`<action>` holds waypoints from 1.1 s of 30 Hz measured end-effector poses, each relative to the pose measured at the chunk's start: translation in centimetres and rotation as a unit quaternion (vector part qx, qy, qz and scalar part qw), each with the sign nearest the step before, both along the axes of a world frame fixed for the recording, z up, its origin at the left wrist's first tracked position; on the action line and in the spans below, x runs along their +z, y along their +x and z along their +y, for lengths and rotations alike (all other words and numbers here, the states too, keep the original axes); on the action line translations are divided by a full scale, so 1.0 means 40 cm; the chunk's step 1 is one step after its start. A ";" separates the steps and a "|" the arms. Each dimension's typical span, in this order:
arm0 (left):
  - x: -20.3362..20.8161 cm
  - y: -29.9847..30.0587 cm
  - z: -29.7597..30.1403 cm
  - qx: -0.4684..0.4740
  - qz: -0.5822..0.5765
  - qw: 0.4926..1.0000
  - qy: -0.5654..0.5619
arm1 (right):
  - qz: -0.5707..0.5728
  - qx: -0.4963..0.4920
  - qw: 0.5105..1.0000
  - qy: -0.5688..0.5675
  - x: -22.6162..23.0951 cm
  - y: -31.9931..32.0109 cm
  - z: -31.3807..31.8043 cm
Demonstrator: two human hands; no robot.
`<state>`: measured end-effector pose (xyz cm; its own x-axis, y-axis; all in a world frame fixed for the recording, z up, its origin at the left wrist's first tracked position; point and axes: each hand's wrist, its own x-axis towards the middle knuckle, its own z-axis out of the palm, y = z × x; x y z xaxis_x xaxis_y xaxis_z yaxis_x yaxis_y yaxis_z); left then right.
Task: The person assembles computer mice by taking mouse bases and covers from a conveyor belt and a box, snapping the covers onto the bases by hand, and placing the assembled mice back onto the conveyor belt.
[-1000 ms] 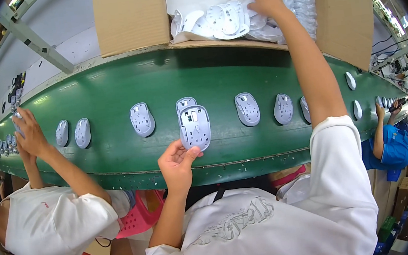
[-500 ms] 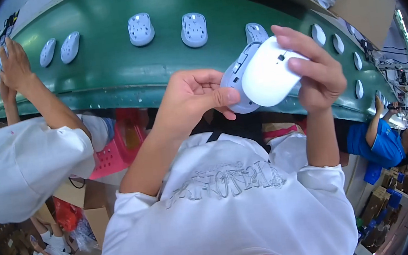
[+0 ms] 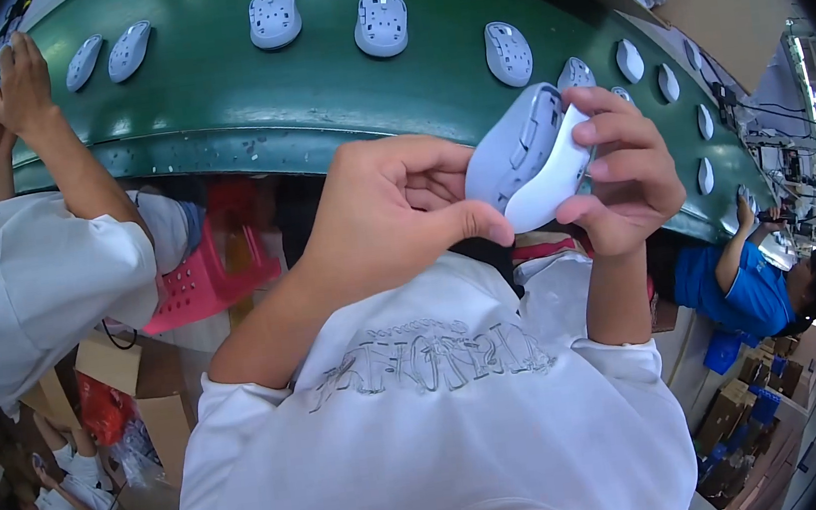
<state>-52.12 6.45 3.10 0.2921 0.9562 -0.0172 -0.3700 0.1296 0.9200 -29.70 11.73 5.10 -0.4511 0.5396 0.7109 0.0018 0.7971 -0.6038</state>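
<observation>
In front of my chest, above the near edge of the green bench, I hold a computer mouse in two parts. My left hand is closed on the grey mouse body, its side buttons showing, with the thumb low by the seam. The white top shell is gripped by my right hand, its fingers over the outer side. Shell and body lie against each other at a tilt, with a gap between them at the upper end. The palm side of the left fingers is partly hidden.
The green bench carries several grey mouse bodies in a spaced row and several white-topped mice at right. A co-worker's hand works at far left. A pink plastic stool stands below; a person in blue sits right.
The body and shell have turned, so the side buttons now face up and the shell sits edge-on, nearer the body. The bench mice appear higher and further left in view.
</observation>
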 end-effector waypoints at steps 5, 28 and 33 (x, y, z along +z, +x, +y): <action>-0.005 0.021 0.015 0.046 0.052 0.992 0.102 | -0.006 0.002 0.999 0.037 -0.009 0.007 0.025; -0.176 0.050 0.050 0.149 -0.040 0.985 0.082 | 0.195 -0.086 0.927 -0.308 -0.138 -0.123 -0.064; -0.154 0.123 0.065 0.168 -0.004 0.979 0.118 | 0.187 -0.109 0.930 -0.297 -0.143 -0.083 -0.062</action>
